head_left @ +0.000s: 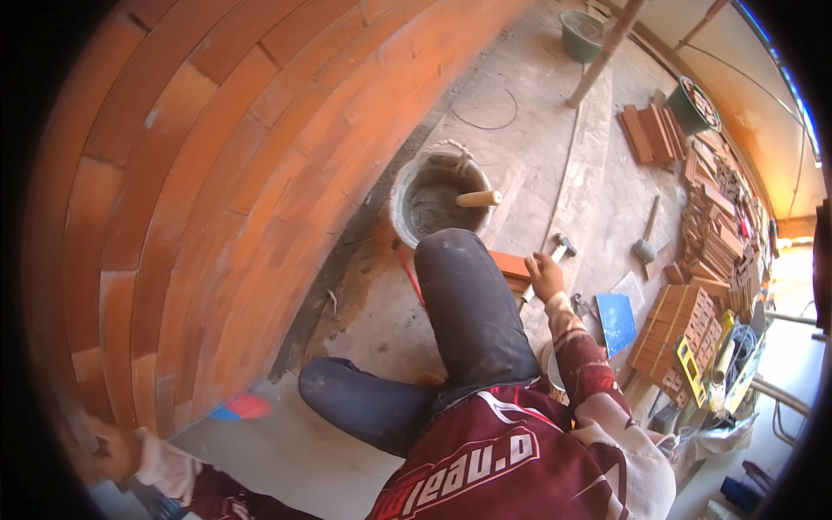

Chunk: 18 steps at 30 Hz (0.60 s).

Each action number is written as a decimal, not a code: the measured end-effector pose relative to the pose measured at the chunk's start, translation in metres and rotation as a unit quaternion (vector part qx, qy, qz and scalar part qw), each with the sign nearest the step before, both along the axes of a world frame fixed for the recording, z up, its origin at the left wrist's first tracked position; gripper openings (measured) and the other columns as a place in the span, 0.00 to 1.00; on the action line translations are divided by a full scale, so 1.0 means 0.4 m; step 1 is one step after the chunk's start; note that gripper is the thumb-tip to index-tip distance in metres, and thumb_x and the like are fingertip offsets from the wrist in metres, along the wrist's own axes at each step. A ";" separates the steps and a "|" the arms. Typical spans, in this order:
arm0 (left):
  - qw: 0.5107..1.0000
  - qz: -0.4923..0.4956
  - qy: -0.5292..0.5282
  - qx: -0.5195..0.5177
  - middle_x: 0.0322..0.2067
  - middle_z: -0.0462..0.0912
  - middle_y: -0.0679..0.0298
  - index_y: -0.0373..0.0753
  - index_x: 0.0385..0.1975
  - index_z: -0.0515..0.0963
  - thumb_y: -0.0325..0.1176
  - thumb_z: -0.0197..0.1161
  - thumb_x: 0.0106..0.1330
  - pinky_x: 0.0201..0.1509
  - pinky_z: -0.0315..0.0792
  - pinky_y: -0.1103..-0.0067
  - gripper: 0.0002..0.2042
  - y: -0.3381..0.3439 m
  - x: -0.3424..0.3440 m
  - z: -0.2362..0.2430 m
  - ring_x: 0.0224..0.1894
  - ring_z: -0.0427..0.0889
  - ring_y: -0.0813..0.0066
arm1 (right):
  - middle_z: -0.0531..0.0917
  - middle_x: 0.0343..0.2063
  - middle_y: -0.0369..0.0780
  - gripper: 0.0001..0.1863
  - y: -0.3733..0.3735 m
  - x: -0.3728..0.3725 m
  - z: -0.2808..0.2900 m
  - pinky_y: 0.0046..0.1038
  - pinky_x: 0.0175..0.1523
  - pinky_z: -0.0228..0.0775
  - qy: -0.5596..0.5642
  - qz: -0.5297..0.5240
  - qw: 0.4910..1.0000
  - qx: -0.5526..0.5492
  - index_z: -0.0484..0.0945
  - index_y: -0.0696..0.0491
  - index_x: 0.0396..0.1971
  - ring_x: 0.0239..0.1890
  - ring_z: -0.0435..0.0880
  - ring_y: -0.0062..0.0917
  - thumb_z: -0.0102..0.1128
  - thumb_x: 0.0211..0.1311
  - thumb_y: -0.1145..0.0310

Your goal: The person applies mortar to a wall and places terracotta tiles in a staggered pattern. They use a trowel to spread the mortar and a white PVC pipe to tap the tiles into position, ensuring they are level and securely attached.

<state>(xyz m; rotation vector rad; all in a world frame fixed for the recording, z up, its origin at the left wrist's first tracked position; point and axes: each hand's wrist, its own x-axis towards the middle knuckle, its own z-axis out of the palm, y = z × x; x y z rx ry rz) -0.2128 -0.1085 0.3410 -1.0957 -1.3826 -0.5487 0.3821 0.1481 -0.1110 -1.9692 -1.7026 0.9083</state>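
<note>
At the lower left, my left hand (114, 452) reaches to the near end of the orange brick wall (199, 225), fingers apart and partly lost in the dark rim. To the right of my raised knee, my right hand (544, 276) is closed over the handle of a hammer (564, 246). The hammer's head shows beyond the hand, and the handle's end comes out below it. Beside those fingers lie red bricks (509, 263), partly behind my knee. A mortar bucket (401, 208) stands just past the knee, with a wooden-handled tool (478, 199) leaning inside.
On the right lie a mallet (644, 250), a blue board (616, 322), strapped bricks (672, 334), a yellow level (691, 371) and a heap of brick pieces (715, 234). Farther off stand a green bucket (582, 39), another bucket (693, 106) and a slanting pole (602, 56).
</note>
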 end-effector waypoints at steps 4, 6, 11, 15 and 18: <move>0.992 -0.069 -0.040 -0.095 0.47 0.80 0.45 0.31 0.31 0.77 0.26 0.63 0.65 0.61 0.69 0.61 0.05 0.080 0.081 -0.221 0.51 0.79 0.52 | 0.82 0.43 0.55 0.29 0.146 0.022 -0.010 0.40 0.53 0.71 -0.112 0.014 0.991 -0.072 0.76 0.59 0.51 0.49 0.81 0.45 0.58 0.61 0.48; 0.982 -0.099 -0.111 -0.117 0.48 0.78 0.43 0.34 0.28 0.74 0.30 0.57 0.68 0.60 0.67 0.55 0.07 0.162 0.176 -0.321 0.56 0.75 0.48 | 0.75 0.53 0.56 0.35 0.197 0.050 -0.074 0.40 0.59 0.67 -0.198 -0.003 0.971 -0.130 0.68 0.58 0.59 0.57 0.75 0.45 0.57 0.61 0.46; 0.886 -0.193 -0.337 -0.253 0.44 0.81 0.57 0.38 0.39 0.81 0.41 0.65 0.62 0.62 0.66 0.61 0.14 0.260 0.302 -0.439 0.52 0.77 0.54 | 0.74 0.56 0.43 0.42 0.088 0.190 -0.382 0.31 0.55 0.65 0.223 -0.168 0.902 -0.329 0.64 0.51 0.64 0.55 0.71 0.36 0.41 0.60 0.32; 0.829 -0.305 -0.365 -0.295 0.43 0.82 0.58 0.37 0.39 0.80 0.39 0.68 0.59 0.59 0.68 0.60 0.14 0.340 0.291 -0.483 0.50 0.78 0.57 | 0.82 0.31 0.40 0.34 0.069 0.223 -0.496 0.33 0.34 0.73 0.475 -0.326 0.716 -0.395 0.76 0.58 0.48 0.31 0.80 0.30 0.43 0.66 0.39; 0.804 -0.307 -0.353 -0.367 0.43 0.82 0.60 0.38 0.42 0.79 0.39 0.69 0.58 0.56 0.70 0.63 0.16 0.355 0.297 -0.448 0.48 0.78 0.59 | 0.78 0.27 0.37 0.26 0.067 0.168 -0.339 0.31 0.31 0.69 0.289 -0.193 0.859 -0.375 0.74 0.57 0.48 0.28 0.75 0.26 0.45 0.69 0.47</move>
